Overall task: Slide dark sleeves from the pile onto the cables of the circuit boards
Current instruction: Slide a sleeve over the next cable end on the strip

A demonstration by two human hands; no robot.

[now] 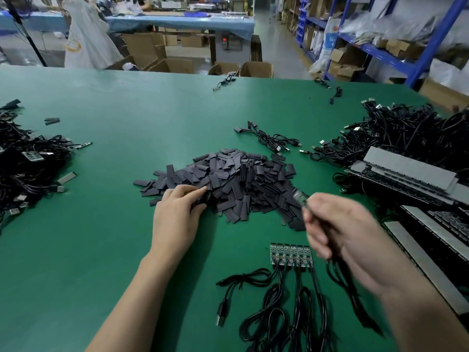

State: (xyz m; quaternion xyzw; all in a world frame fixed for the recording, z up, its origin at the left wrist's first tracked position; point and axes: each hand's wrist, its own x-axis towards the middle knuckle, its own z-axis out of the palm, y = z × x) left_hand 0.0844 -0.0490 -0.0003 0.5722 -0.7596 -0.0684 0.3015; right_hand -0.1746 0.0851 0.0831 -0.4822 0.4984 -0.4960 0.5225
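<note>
A heap of flat dark sleeves [236,179] lies in the middle of the green table [101,224]. My left hand [177,214] rests at the heap's near left edge, its fingertips pinching a sleeve [200,198] there. My right hand [337,232], blurred, grips a black cable [340,278] whose small green circuit board [300,196] sticks out above the fingers, over the heap's near right edge. In front of me a joined strip of several circuit boards [290,254] lies flat, its black USB cables [274,311] trailing toward me.
Tangled black cables are piled at the right [401,133] and at the left [28,161]. Long panels of boards [411,174] are stacked at the right edge. A few sleeved cables [269,138] lie beyond the heap. Cardboard boxes and blue shelving stand past the table.
</note>
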